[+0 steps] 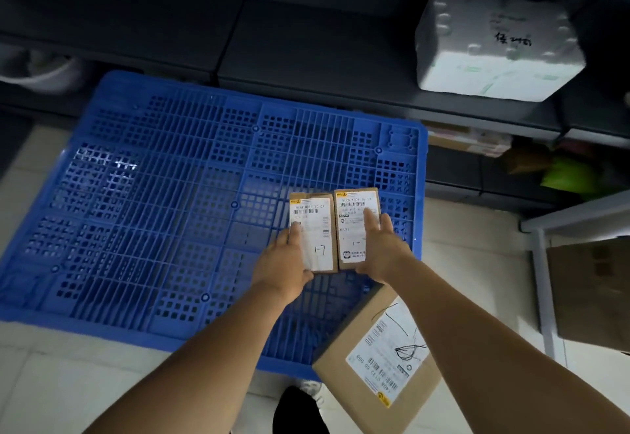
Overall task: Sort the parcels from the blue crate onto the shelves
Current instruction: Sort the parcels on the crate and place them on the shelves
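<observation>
Two small cardboard parcels with white labels lie side by side over the right part of the blue plastic pallet [163, 202]. My left hand [284, 263] grips the left parcel [315, 229], marked "1-7", at its near-left corner. My right hand [380, 246] holds the right parcel [353, 225], with the thumb across its label. A larger cardboard box [378, 358] with a scribbled white label rests at the pallet's near right corner, partly under my right forearm.
Dark shelves [306, 58] run along the far side. A white foam box [494, 48] sits on the right shelf. Lower shelf levels hold a green bag [569, 174] and other parcels. A grey metal rack [542, 263] with a brown box stands at the right. The floor is light tile.
</observation>
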`<action>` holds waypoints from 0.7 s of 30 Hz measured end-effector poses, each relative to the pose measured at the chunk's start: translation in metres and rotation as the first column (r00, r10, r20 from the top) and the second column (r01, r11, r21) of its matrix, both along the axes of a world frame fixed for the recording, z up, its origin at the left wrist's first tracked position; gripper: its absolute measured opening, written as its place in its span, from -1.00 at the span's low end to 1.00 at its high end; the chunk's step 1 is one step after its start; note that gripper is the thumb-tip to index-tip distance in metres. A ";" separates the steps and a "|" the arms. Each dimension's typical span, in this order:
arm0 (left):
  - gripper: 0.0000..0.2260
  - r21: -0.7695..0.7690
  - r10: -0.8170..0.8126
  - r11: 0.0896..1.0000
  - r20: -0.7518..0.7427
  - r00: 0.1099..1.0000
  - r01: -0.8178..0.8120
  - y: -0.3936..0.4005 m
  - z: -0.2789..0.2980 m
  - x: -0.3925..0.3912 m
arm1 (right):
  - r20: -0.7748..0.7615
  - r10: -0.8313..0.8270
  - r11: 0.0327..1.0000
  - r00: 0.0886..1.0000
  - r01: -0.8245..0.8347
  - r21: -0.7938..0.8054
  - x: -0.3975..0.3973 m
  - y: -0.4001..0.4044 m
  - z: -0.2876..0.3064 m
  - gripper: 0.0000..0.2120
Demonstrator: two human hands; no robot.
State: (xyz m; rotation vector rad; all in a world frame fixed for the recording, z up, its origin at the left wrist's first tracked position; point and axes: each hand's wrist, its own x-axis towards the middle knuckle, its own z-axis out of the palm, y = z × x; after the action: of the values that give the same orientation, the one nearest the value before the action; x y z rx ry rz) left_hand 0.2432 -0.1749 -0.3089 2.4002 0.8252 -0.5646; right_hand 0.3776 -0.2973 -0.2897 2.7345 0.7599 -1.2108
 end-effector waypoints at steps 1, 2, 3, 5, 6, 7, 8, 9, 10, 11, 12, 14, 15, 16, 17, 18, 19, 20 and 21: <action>-0.14 -0.036 0.040 0.999 0.002 0.999 -0.040 0.003 -0.001 0.002 | -0.002 -0.030 0.999 1.000 0.030 0.014 0.000 0.002 -0.003 0.11; -0.12 -0.068 0.079 0.995 0.005 0.997 -0.078 0.006 -0.003 0.002 | -0.007 -0.059 0.998 0.998 0.060 0.029 0.001 0.003 -0.006 0.13; -0.09 -0.098 0.111 0.989 0.006 0.994 -0.109 0.008 -0.005 0.003 | -0.019 -0.085 0.996 0.996 0.086 0.036 0.002 0.005 -0.007 0.16; -0.06 -0.160 0.178 0.972 0.016 0.984 -0.173 0.015 -0.010 0.003 | -0.036 -0.104 0.995 0.994 0.104 0.007 0.006 0.009 -0.007 0.16; -0.05 -0.197 0.226 0.956 0.019 0.974 -0.218 0.017 -0.012 0.002 | -0.039 -0.105 0.994 0.994 0.105 -0.013 0.009 0.012 -0.006 0.14; -0.06 -0.235 0.276 0.935 0.019 0.961 -0.264 0.020 -0.014 0.002 | -0.047 -0.111 0.994 0.993 0.110 -0.025 0.011 0.015 -0.006 0.11; -0.09 -0.269 0.318 0.915 0.023 0.948 -0.301 0.022 -0.016 0.001 | -0.056 -0.122 0.992 0.991 0.121 -0.025 0.013 0.017 -0.005 0.08; -0.12 -0.297 0.353 0.896 0.029 0.935 -0.329 0.024 -0.017 0.001 | -0.074 -0.140 0.990 0.987 0.139 -0.017 0.015 0.019 -0.005 0.03; -0.15 -0.322 0.382 0.879 0.033 0.924 -0.352 0.025 -0.020 -0.001 | -0.092 -0.156 0.988 0.984 0.156 -0.003 0.016 0.021 -0.006 -0.03; -0.17 -0.343 0.407 0.862 0.034 0.913 -0.372 0.026 -0.021 -0.002 | -0.108 -0.165 0.986 0.980 0.167 0.009 0.016 0.021 -0.007 -0.09; -0.18 -0.366 0.431 0.845 0.037 0.901 -0.389 0.027 -0.022 -0.004 | -0.120 -0.167 0.985 0.979 0.171 0.020 0.016 0.021 -0.007 -0.13; -0.20 -0.398 0.462 0.823 0.051 0.885 -0.406 0.028 -0.020 -0.009 | -0.134 -0.170 0.983 0.976 0.178 0.052 0.015 0.020 -0.007 -0.19; -0.21 -0.406 0.474 0.816 0.061 0.878 -0.412 0.029 -0.018 -0.013 | -0.137 -0.171 0.980 0.976 0.182 0.074 0.014 0.021 -0.005 -0.21; -0.22 -0.412 0.489 0.811 0.086 0.868 -0.416 0.031 -0.015 -0.016 | -0.140 -0.174 0.976 0.975 0.189 0.105 0.012 0.022 -0.002 -0.19; -0.24 -0.414 0.507 0.807 0.116 0.854 -0.422 0.034 -0.009 -0.019 | -0.146 -0.178 0.970 0.973 0.199 0.139 0.011 0.025 0.001 -0.15; -0.27 -0.410 0.523 0.807 0.160 0.837 -0.425 0.038 -0.003 -0.023 | -0.151 -0.183 0.961 0.971 0.209 0.181 0.009 0.028 0.005 -0.10; -0.27 -0.405 0.539 0.805 0.196 0.819 -0.433 0.042 0.003 -0.028 | -0.160 -0.183 0.950 0.970 0.216 0.227 0.006 0.032 0.011 -0.08; -0.25 -0.403 0.557 0.801 0.231 0.798 -0.442 0.046 0.011 -0.033 | -0.168 -0.176 0.936 0.970 0.218 0.277 0.002 0.037 0.017 -0.06; -0.22 -0.410 0.577 0.791 0.258 0.775 -0.453 0.051 0.020 -0.039 | -0.171 -0.163 0.921 0.972 0.212 0.326 -0.001 0.044 0.023 -0.03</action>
State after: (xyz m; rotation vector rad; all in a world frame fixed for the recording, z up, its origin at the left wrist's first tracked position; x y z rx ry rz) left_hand 0.2044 -0.1235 -0.2885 1.7705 1.0739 -0.0065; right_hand 0.3762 -0.2536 -0.2662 3.0916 0.8053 -1.4460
